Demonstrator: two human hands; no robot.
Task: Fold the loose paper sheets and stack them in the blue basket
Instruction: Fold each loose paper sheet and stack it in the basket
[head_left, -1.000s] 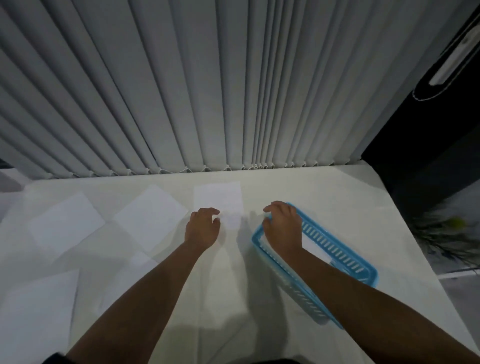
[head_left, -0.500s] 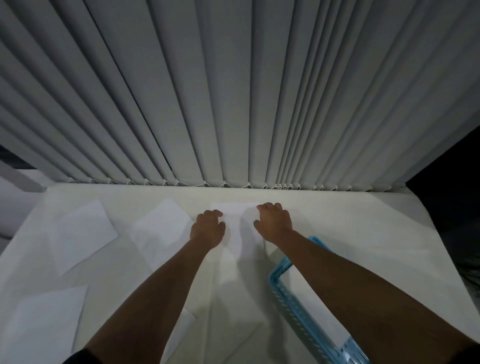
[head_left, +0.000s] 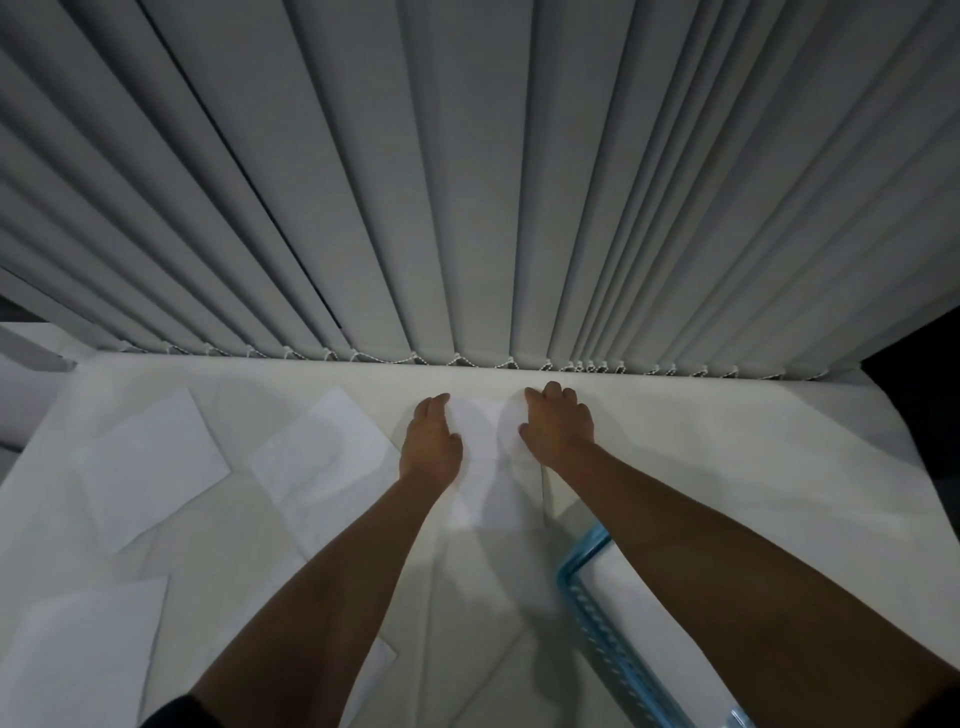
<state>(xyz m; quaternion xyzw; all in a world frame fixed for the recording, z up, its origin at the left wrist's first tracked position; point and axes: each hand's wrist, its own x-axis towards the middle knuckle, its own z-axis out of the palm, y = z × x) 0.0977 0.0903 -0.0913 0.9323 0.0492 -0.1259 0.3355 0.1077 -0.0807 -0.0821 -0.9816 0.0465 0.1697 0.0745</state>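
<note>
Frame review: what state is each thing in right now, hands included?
left hand: flat on the centre sheet's left side.
right hand: fingers bent at the sheet's far right corner; grip unclear.
centre sheet: lying flat on the table, under both hands.
loose sheets: unfolded, flat, on the left.
blue basket: upright on the right, partly hidden by the right forearm.
blinds: closed.

The left hand (head_left: 431, 441) and right hand (head_left: 556, 426) rested on either side of the centre sheet (head_left: 483, 467) at the table's (head_left: 727, 441) far edge, the blinds (head_left: 467, 182) just behind. A far-left sheet (head_left: 150, 467) and a neighbouring sheet (head_left: 317, 457) lay leftward, the basket (head_left: 587, 551) at near right.
</note>
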